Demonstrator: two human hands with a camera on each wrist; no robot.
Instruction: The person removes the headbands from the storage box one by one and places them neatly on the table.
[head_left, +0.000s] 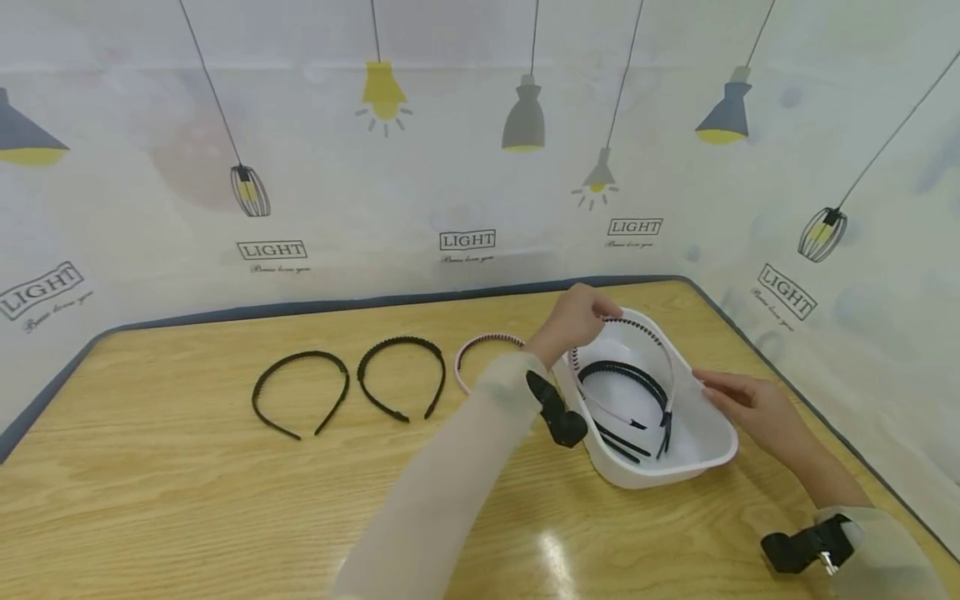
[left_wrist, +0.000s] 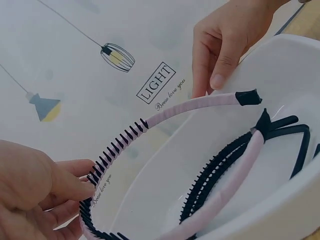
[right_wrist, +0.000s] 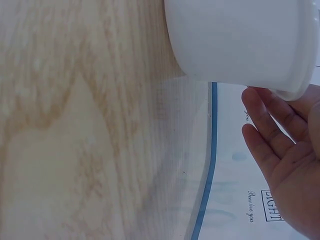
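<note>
My left hand (head_left: 576,317) pinches a pink headband (left_wrist: 200,103) with black teeth near the top of its arch. The headband hangs over and partly inside a white basin (head_left: 693,454), its black-tipped ends pointing down. Inside the basin lie black headbands (head_left: 621,367), two of them side by side, with their ends crossing and partly covered by the pink one. My right hand (head_left: 765,417) holds the basin's right rim lightly; in the right wrist view its other fingers (right_wrist: 267,130) reach out below the rim.
On the wooden table (head_left: 187,500), left of the basin, stand in a row a black headband (head_left: 256,398), another black headband (head_left: 401,339) and a pink headband (head_left: 491,337) partly hidden by my left arm. A printed cloth wall (head_left: 337,192) borders the back and right.
</note>
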